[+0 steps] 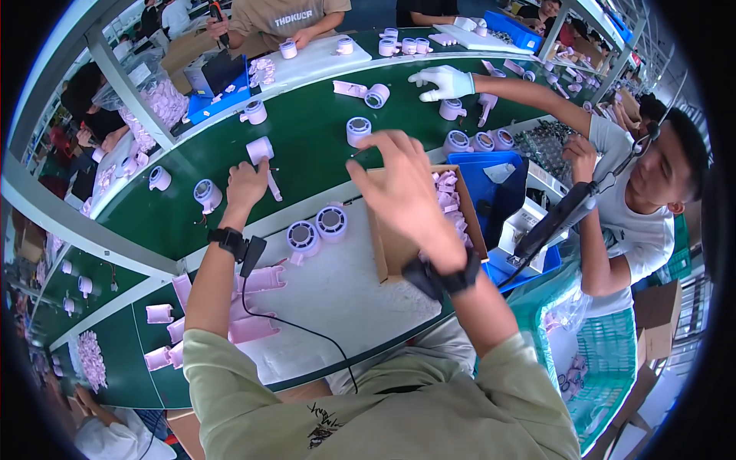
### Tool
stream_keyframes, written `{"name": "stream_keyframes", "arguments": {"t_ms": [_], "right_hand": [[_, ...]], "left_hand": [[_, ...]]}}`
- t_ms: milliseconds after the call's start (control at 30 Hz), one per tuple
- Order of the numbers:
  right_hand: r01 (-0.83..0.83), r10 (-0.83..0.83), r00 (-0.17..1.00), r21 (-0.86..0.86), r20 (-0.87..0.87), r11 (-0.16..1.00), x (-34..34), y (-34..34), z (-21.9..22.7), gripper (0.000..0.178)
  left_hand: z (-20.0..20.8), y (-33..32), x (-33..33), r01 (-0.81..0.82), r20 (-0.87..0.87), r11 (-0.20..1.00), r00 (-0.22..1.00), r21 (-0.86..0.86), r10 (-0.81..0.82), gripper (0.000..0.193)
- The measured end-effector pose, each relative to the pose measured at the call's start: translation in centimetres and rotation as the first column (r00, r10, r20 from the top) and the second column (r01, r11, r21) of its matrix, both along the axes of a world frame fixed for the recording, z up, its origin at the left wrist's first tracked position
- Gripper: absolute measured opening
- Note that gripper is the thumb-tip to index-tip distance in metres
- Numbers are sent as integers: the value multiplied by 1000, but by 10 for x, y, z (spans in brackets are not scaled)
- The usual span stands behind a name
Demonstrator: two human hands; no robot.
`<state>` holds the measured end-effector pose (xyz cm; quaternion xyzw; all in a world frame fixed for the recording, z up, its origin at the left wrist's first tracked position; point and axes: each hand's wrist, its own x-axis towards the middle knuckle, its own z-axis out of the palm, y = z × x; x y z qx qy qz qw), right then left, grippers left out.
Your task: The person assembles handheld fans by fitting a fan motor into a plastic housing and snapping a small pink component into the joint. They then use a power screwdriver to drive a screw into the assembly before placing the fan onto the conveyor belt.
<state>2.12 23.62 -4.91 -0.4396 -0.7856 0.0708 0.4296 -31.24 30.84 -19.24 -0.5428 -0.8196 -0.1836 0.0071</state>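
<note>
Green belt [307, 126] curved across the room, with people at work along its far side. Nearer stood the table [337, 314], its pale top meeting the belt's near rail. On the right, a co-worker [629, 207] stretched a gloved hand [445, 82] over the belt, behind a teal crate [617, 353]. Next in size came a blue bin [548, 264], and just beside it a cardboard box [395, 245] with small pink parts along its right side.

Over the box's left part and the belt's edge hung the right grip [406, 180], a bare hand with thumb and fingers spread wide, clasping nothing visible; its fingertips were just beside the far fan [358, 132]. The left grip [247, 188] was over the belt, fingers partly bent, one fingertip touching the near edge of the left fan [259, 150]; whether they closed around it could not be told.

Pink shells [257, 282] lay at the table's left, and two fans [332, 222] near its far edge, dark grilles up. The left fan turned its smooth side upward, its round head slightly tilted. From beside the fingers, a narrow pink strip [274, 186] pointed toward the wearer, its long axis slanting rightward at the near end.
</note>
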Motion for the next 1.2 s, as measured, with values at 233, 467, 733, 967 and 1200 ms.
{"name": "stream_keyframes", "arguments": {"t_ms": [233, 467, 733, 967, 1200], "right_hand": [[504, -293, 788, -292, 541, 813, 86, 302, -78, 67], [199, -146, 868, -62, 475, 978, 275, 418, -197, 107], [524, -315, 813, -376, 490, 764, 224, 363, -136, 97], [649, -353, 752, -530, 557, 546, 180, 297, -40, 67], [312, -265, 949, -404, 170, 860, 69, 176, -7, 73]], "left_hand": [[135, -208, 147, 530, 322, 783, 717, 324, -618, 27], [50, -298, 183, 594, 300, 778, 718, 205, -628, 45], [36, -290, 188, 555, 168, 831, 816, 39, -553, 51], [41, -287, 173, 544, 242, 823, 787, 163, -568, 48], [64, -243, 120, 369, -106, 926, 927, 77, -360, 55]]}}
